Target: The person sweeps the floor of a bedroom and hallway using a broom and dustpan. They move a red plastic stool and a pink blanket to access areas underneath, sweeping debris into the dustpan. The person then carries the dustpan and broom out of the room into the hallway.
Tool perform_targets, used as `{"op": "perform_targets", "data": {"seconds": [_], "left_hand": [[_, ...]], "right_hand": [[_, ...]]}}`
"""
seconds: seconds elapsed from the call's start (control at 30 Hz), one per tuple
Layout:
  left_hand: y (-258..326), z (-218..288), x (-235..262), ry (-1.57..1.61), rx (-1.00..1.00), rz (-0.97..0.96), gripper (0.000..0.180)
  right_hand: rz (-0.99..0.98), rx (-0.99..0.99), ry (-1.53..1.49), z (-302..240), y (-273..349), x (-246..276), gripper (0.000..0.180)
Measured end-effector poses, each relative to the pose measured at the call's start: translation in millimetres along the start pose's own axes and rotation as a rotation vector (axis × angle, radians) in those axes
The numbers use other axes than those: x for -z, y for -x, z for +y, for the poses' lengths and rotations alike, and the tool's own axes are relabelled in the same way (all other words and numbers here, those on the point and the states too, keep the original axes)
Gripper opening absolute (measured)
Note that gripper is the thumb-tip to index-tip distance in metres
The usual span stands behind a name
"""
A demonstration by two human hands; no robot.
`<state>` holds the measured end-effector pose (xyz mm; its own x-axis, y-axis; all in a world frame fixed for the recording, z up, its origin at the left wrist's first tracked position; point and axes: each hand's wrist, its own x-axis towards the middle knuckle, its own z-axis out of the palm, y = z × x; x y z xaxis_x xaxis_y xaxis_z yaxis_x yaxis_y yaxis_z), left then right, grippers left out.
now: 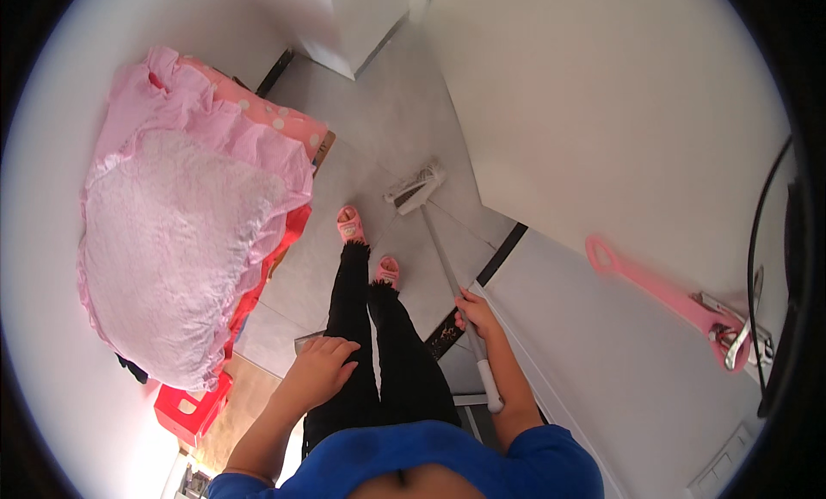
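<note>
My right hand (478, 315) is wrapped around the grey pole of a broom (440, 258), with the light grip end of the pole lying along my forearm. The pole slants away to the broom's white head, whose bristles (428, 174) rest on the grey tiled floor beyond my feet. My left hand (325, 368) is curled in front of my left thigh, fingers together and thumb toward them. What it holds, if anything, is hidden. A flat grey edge (308, 338) shows just beyond that hand; the rest of it is covered.
On the left stands furniture draped with a pink ruffled cover (185, 215), with a red plastic stool (194, 410) near it. A white door (602, 95) stands at the right. A pink strap-like object (654, 294) with metal parts hangs there beside a black cable (757, 241).
</note>
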<state>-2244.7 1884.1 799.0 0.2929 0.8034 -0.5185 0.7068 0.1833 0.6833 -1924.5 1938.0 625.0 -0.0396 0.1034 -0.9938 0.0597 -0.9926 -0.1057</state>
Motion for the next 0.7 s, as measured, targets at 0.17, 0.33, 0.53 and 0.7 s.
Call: {"op": "perform_targets", "data": {"seconds": [0.17, 0.33, 0.53, 0.7], "left_hand": [[27.4, 9.4, -15.7, -0.001, 0.053, -0.003, 0.027], [34.0, 15.8, -22.6, -0.043, 0.056, 0.007, 0.028], [49.3, 9.1, -8.0, -0.131, 0.002, 0.092, 0.028], [54.2, 13.3, 5.2, -0.160, -0.114, 0.063, 0.025]], "right_hand": [[-0.068, 0.307, 0.243, 14.4, 15.5, 15.9, 0.052], [-0.234, 0.436, 0.240, -47.9, -43.2, -34.2, 0.053], [-0.145, 0.361, 0.028, -24.7, -71.1, -27.7, 0.057], [-0.075, 0.162, -0.162, 73.4, -33.4, 33.6, 0.050]]}}
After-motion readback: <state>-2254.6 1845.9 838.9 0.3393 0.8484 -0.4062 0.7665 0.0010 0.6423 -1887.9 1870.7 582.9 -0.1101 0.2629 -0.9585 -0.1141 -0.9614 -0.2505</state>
